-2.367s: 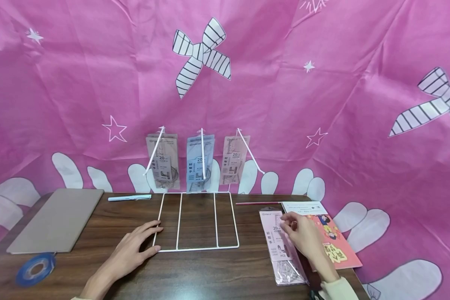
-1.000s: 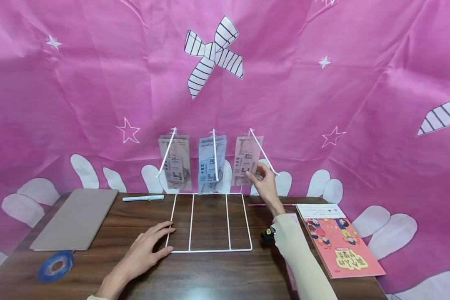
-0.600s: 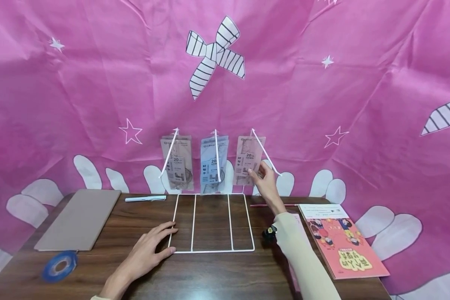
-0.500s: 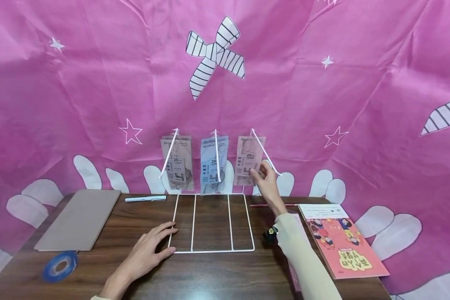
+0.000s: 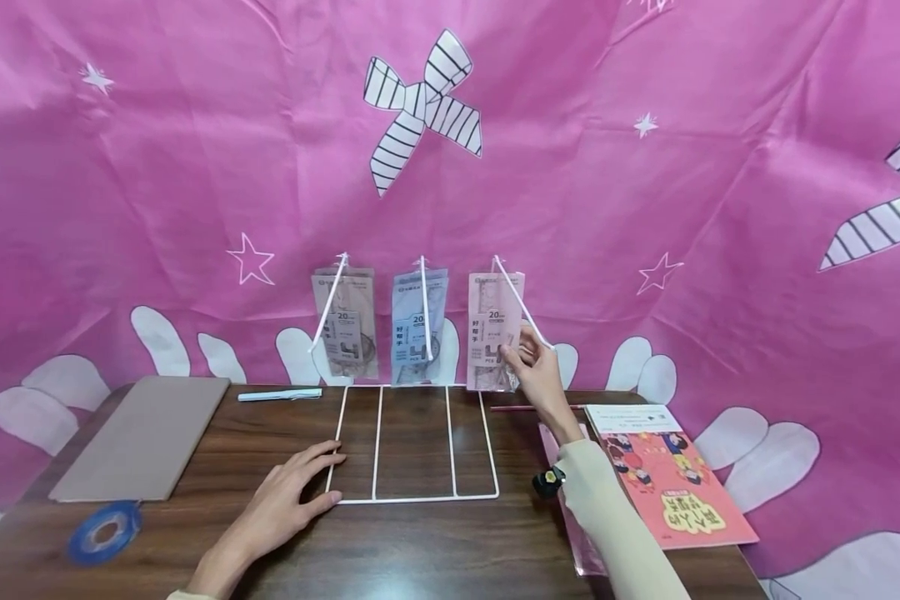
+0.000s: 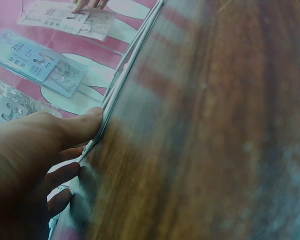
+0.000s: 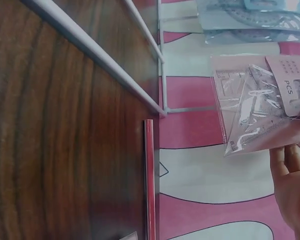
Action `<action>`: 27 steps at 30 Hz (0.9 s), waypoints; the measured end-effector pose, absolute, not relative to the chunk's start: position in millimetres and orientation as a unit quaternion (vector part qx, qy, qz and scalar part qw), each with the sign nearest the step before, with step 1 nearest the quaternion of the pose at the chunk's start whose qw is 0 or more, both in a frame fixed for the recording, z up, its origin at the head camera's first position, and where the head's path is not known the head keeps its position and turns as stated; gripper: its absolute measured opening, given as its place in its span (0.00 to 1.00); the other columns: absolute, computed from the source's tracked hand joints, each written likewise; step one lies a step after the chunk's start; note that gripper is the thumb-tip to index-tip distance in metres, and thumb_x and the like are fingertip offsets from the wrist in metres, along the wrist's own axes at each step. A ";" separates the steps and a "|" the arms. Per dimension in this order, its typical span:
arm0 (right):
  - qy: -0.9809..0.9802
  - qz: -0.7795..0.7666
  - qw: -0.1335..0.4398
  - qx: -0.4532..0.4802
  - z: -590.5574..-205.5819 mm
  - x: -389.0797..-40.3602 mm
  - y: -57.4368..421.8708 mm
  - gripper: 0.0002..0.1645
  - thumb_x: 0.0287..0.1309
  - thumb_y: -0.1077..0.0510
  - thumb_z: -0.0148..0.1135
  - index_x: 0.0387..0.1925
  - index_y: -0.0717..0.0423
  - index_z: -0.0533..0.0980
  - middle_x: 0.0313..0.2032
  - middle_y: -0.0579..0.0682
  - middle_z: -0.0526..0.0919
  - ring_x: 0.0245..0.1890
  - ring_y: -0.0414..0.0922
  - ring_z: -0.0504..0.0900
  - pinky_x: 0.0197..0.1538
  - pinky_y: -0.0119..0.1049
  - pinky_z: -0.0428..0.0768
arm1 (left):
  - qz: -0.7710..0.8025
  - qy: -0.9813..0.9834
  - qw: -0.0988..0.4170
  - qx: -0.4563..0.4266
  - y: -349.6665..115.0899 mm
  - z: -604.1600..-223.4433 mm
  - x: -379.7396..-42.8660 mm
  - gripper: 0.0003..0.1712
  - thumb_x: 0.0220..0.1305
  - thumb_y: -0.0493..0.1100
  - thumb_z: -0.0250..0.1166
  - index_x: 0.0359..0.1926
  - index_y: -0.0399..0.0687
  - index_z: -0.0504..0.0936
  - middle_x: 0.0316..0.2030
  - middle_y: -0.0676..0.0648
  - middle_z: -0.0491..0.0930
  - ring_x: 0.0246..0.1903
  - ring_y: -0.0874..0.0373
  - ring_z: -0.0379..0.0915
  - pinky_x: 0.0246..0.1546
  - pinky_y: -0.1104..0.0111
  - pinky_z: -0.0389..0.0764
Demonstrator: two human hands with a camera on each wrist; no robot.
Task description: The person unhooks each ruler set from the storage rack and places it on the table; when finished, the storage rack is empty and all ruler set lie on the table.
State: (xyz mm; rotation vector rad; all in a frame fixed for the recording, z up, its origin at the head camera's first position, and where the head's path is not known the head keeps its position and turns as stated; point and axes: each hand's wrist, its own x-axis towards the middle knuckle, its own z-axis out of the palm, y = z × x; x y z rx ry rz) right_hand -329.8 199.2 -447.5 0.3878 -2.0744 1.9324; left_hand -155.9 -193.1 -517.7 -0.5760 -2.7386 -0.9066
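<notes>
A: How does the right grip (image 5: 538, 367) stand?

B: It is pinching the pink packet (image 5: 489, 333) near its lower right edge, thumb in front and fingers behind; the packet is upright, just left of that grip and reaching above it; a white prong (image 5: 525, 304) slants down across the packet's face, its tip right by the hand.

A: Can you see into the packet?

B: Yes, from the right wrist; clear rulers (image 7: 262, 107) with marked scales show through the plastic, beside the fingers.

A: And the left grip (image 5: 281, 496)?

B: Spread loosely; its fingers rest over the left side of the white wire rack (image 5: 416, 499), with the thumb touching the near corner.

A: What lies around the right one?

B: To its left, past the pink packet, hang the blue packet (image 5: 407, 333) and then the grey packet (image 5: 356, 329); below it a red stick (image 5: 513, 408) lies on the worktop (image 5: 412, 550); nearer the person is a second pink packet (image 5: 587, 550), partly hidden by the sleeve (image 5: 615, 517); a book (image 5: 667, 475) lies to its lower right.

A: Around the left one?

B: A grey board (image 5: 142, 442) is to its left; a roll of blue tape (image 5: 82, 537) sits nearer the person, also left; a pale blue pen-like thing (image 5: 279, 395) lies beyond its fingertips, near the far edge.
</notes>
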 end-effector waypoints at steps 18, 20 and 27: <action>-0.725 0.651 0.123 0.188 -438.8 -291.2 203.2 0.30 0.64 0.72 0.68 0.65 0.71 0.69 0.56 0.72 0.82 0.43 0.40 0.90 0.49 0.37 0.86 | -0.306 -0.928 0.094 -0.191 -194.7 -517.9 -156.2 0.26 0.68 0.53 0.72 0.64 0.50 0.83 0.70 0.48 0.75 0.67 0.46 0.72 0.55 0.42 0.71; -0.727 0.648 0.121 0.192 -439.6 -286.7 205.4 0.29 0.65 0.72 0.68 0.64 0.71 0.68 0.56 0.72 0.82 0.44 0.40 0.90 0.50 0.37 0.86 | -0.306 -0.928 0.091 -0.191 -193.8 -518.3 -156.7 0.26 0.69 0.53 0.71 0.64 0.50 0.83 0.70 0.49 0.75 0.67 0.46 0.72 0.55 0.42 0.71; -0.728 0.642 0.127 0.204 -437.9 -270.8 207.6 0.25 0.64 0.73 0.67 0.59 0.69 0.69 0.56 0.69 0.83 0.46 0.41 0.89 0.51 0.35 0.85 | -0.305 -0.928 0.097 -0.192 -193.2 -518.0 -156.6 0.26 0.68 0.52 0.72 0.64 0.51 0.83 0.69 0.49 0.75 0.67 0.46 0.73 0.55 0.41 0.71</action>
